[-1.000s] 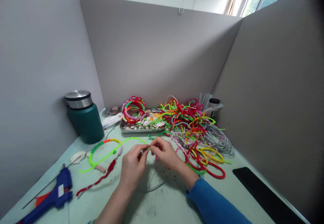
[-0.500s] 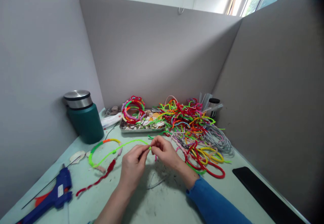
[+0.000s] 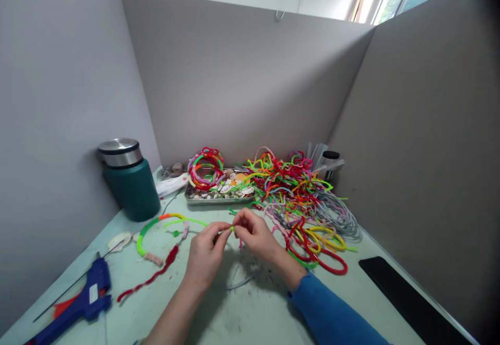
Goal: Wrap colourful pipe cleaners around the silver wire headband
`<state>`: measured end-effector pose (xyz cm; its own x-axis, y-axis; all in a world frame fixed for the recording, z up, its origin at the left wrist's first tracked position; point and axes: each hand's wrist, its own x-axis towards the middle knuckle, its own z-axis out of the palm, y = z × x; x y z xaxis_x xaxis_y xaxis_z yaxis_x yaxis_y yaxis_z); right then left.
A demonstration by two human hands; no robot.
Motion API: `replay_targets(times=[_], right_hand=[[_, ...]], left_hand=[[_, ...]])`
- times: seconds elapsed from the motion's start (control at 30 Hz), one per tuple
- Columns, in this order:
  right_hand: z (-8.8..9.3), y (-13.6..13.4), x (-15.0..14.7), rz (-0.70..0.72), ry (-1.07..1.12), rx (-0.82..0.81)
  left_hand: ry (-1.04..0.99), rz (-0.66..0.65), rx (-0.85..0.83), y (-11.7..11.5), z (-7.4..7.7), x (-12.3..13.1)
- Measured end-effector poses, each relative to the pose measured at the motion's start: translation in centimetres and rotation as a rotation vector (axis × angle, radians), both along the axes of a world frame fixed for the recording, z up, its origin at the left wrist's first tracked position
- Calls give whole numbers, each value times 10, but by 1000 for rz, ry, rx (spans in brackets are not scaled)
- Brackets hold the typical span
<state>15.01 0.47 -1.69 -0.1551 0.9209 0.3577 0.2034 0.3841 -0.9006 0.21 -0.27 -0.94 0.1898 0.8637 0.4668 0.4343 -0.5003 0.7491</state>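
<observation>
A bright green pipe cleaner (image 3: 195,221) is pinched between my two hands over the middle of the table. My left hand (image 3: 206,248) grips it with thumb and forefinger, and its loose tail sticks out to the left behind that hand. Fingertips of my right hand (image 3: 253,232) meet the left ones at a small green bit of it, whose shape is mostly hidden. Left of my hands lies an open hoop (image 3: 146,230) wrapped in green, orange, yellow and pink. A red fuzzy strand (image 3: 156,277) trails from near its lilac end.
A blue glue gun (image 3: 91,293) and a teal flask (image 3: 135,189) stand on the left. Behind my hands, a metal tray (image 3: 219,202) holds shells and finished rings. A heap of coloured pipe cleaners (image 3: 289,178) and a grey coil (image 3: 339,217) lie right, beyond a black strip (image 3: 410,293).
The green pipe cleaner's free tail has swung up and away from the hoop, and less of it shows. Both hands stay in nearly the same place.
</observation>
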Motion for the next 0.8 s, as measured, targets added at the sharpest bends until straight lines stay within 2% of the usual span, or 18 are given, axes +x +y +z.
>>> replay_targets(times=[0.27,0.53,0.8], right_hand=[[4,-3,0,7,-7,6],[3,-2,0,-12,-32,7],[4,-1,2,-19,-55,21]], left_hand=[[-152,-60,-247,1,-4,0],[-253,-124,-404,3,-3,0],[-271,-189,-433,2,1,0]])
